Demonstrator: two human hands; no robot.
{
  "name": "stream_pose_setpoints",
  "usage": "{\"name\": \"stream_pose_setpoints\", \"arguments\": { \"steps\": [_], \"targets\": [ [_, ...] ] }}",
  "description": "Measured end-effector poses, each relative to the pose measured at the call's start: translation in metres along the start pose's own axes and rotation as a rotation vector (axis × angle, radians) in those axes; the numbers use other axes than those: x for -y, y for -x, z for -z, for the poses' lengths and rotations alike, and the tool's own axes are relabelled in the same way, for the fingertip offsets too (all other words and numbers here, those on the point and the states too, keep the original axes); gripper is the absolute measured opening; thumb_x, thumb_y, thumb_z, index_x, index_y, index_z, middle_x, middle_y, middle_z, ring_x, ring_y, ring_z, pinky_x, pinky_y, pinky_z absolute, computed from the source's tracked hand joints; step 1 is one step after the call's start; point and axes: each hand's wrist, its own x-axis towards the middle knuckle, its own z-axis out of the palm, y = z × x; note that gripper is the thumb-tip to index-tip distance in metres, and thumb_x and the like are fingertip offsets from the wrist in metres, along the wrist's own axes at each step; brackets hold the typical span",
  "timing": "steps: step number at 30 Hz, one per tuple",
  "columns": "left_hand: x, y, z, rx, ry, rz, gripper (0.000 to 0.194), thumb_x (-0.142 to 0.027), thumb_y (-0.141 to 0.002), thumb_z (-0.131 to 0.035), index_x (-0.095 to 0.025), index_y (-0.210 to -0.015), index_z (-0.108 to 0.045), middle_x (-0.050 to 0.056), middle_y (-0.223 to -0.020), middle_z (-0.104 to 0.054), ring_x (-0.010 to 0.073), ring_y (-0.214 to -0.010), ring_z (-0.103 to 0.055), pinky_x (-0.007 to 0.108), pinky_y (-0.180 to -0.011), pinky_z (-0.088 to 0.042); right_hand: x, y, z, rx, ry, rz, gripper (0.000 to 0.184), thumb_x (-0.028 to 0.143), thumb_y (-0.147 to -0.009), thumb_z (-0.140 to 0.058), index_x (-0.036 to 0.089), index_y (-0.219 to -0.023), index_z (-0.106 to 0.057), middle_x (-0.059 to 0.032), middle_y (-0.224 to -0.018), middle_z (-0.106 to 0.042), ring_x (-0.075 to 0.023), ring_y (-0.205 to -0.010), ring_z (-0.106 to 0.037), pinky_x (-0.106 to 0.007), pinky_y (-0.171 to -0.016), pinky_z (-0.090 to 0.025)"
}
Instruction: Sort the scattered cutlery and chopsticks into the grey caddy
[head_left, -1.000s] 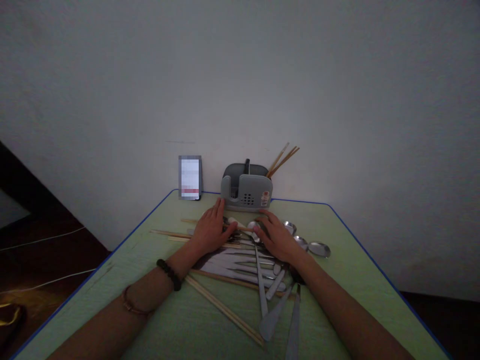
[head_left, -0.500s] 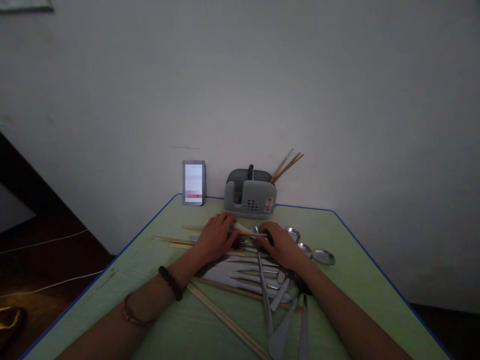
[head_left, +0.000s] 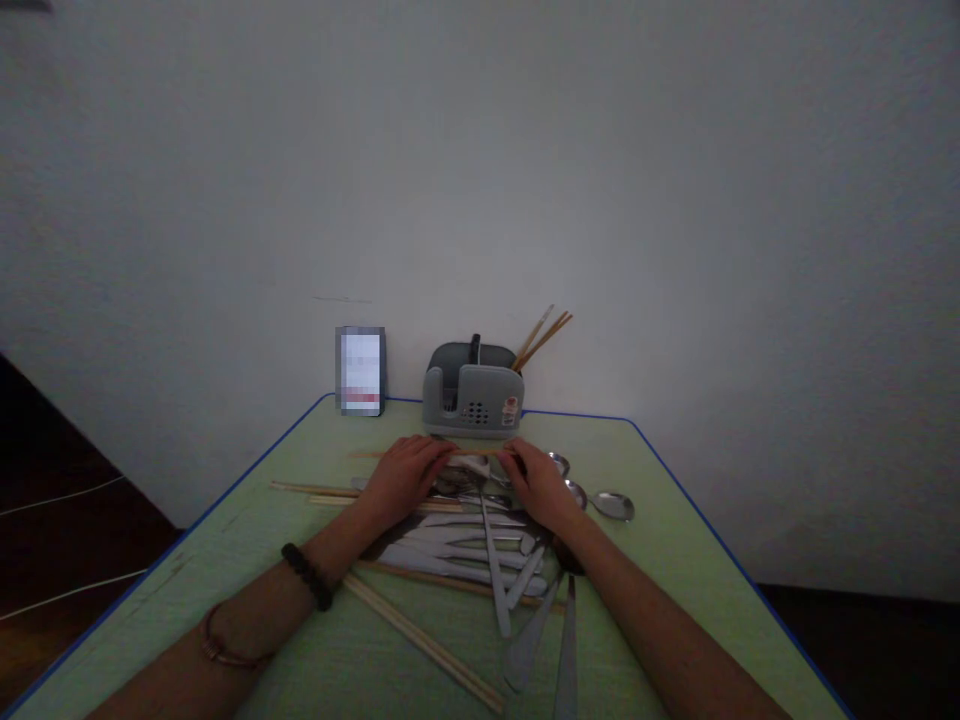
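Note:
My left hand [head_left: 409, 472] and my right hand [head_left: 534, 482] are both closed on a thin wooden chopstick [head_left: 484, 453], which lies level between them; whether it is one stick or a pair I cannot tell. Below my hands lie several table knives [head_left: 457, 552] and a long-handled metal spoon [head_left: 491, 560]. Metal spoons [head_left: 613, 505] spread out to the right of my right hand. More chopsticks [head_left: 427, 640] lie slanted in front, and others [head_left: 319, 490] reach out left of my left hand. My fingertips are partly hidden.
A grey cutlery holder [head_left: 441, 408] stands at the back of the green table [head_left: 247, 590], with chopsticks [head_left: 541, 340] leaning out of its right side. Left of it, a phone [head_left: 361, 372] is propped against the wall. A blue edge borders the table.
The chopstick between my hands has moved slightly away from me, towards the holder, and my right fingers now close over its right end. The whole view has shifted, so things appear further left.

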Motion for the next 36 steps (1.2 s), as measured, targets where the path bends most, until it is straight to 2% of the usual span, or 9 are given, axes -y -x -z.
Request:
{"name": "stream_pose_setpoints", "arguments": {
  "steps": [7,11,14,17,21,23,27,31,36],
  "targets": [
    [-0.001,0.000,0.004,-0.070,0.063,0.055,0.032,-0.033,-0.094,-0.039,-0.018,-0.107,-0.064,0.008,-0.098,-0.069,0.0197,-0.088,-0.063,0.033,-0.082,-0.049,0.015,-0.020,0.044,-0.251,-0.211,-0.107,0.032,0.045,-0.085,-0.048,0.016,-0.077,-0.060,0.0016,-0.061,-0.054,-0.0112,-0.056,-0.046,-0.023,-0.055,-0.037],
    [-0.004,0.001,0.008,-0.044,0.151,0.061,0.035,-0.035,-0.095,-0.036,-0.019,-0.113,-0.061,0.007,-0.099,-0.068,0.0174,-0.087,-0.063,0.028,-0.079,-0.050,0.022,-0.027,0.074,-0.237,-0.332,-0.144,0.032,0.048,-0.079,-0.055,0.016,-0.077,-0.060,0.0035,-0.054,-0.051,-0.0096,-0.049,-0.045,-0.021,-0.048,-0.036],
    [-0.005,0.002,0.010,-0.021,0.177,0.028,0.036,-0.035,-0.095,-0.036,-0.019,-0.116,-0.060,0.007,-0.099,-0.066,0.0171,-0.087,-0.062,0.028,-0.077,-0.049,0.024,-0.027,0.093,-0.081,-0.314,-0.117,0.029,0.046,-0.078,-0.057,0.016,-0.078,-0.060,0.0009,-0.060,-0.058,-0.0108,-0.054,-0.053,-0.022,-0.054,-0.042],
    [-0.005,0.003,0.009,-0.005,0.182,-0.022,0.036,-0.036,-0.096,-0.036,-0.022,-0.117,-0.061,0.006,-0.096,-0.065,0.0157,-0.085,-0.061,0.026,-0.077,-0.049,0.031,-0.021,0.108,0.250,-0.216,-0.123,0.025,0.040,-0.080,-0.053,0.017,-0.081,-0.061,-0.0005,-0.063,-0.061,-0.0119,-0.056,-0.056,-0.023,-0.054,-0.044],
    [-0.009,0.004,0.004,-0.002,0.116,-0.106,0.036,-0.038,-0.095,-0.038,-0.023,-0.115,-0.063,0.005,-0.085,-0.064,0.0148,-0.077,-0.059,0.026,-0.072,-0.047,0.046,-0.011,0.114,0.694,0.039,-0.102,0.022,0.031,-0.083,-0.047,0.018,-0.081,-0.065,-0.0004,-0.061,-0.062,-0.0111,-0.051,-0.053,-0.021,-0.047,-0.037],
    [-0.011,0.002,0.008,0.021,0.141,-0.111,0.036,-0.040,-0.094,-0.039,-0.022,-0.111,-0.065,0.006,-0.086,-0.065,0.0157,-0.079,-0.059,0.027,-0.074,-0.046,0.050,-0.009,0.117,0.742,0.108,-0.055,0.024,0.028,-0.084,-0.046,0.018,-0.081,-0.067,-0.0009,-0.062,-0.062,-0.0112,-0.053,-0.051,-0.021,-0.047,-0.035],
    [-0.006,-0.011,0.039,0.297,0.319,-0.073,0.036,-0.041,-0.093,-0.041,-0.019,-0.108,-0.066,0.005,-0.095,-0.069,0.0156,-0.083,-0.061,0.024,-0.075,-0.045,0.042,-0.007,0.134,0.592,0.124,-0.073,0.027,0.033,-0.083,-0.047,0.019,-0.080,-0.070,-0.0028,-0.067,-0.064,-0.0134,-0.058,-0.052,-0.023,-0.051,-0.037],
    [0.004,-0.021,0.087,0.566,0.378,0.035,0.034,-0.042,-0.089,-0.046,-0.019,-0.099,-0.069,0.002,-0.086,-0.071,0.0143,-0.074,-0.061,0.021,-0.066,-0.043,0.032,-0.005,0.147,0.587,0.097,-0.133,0.026,0.039,-0.079,-0.052,0.020,-0.072,-0.069,-0.0017,-0.060,-0.061,-0.0127,-0.052,-0.049,-0.023,-0.047,-0.034],
    [0.006,-0.017,0.113,0.832,0.343,0.106,0.021,-0.037,-0.076,-0.061,-0.019,-0.079,-0.072,-0.001,-0.072,-0.070,0.0133,-0.066,-0.060,0.019,-0.060,-0.041,0.046,-0.004,0.121,0.722,0.130,-0.081,0.011,0.026,-0.070,-0.062,0.020,-0.061,-0.066,0.0004,-0.055,-0.060,-0.0106,-0.047,-0.048,-0.022,-0.043,-0.030]
  ]
}}
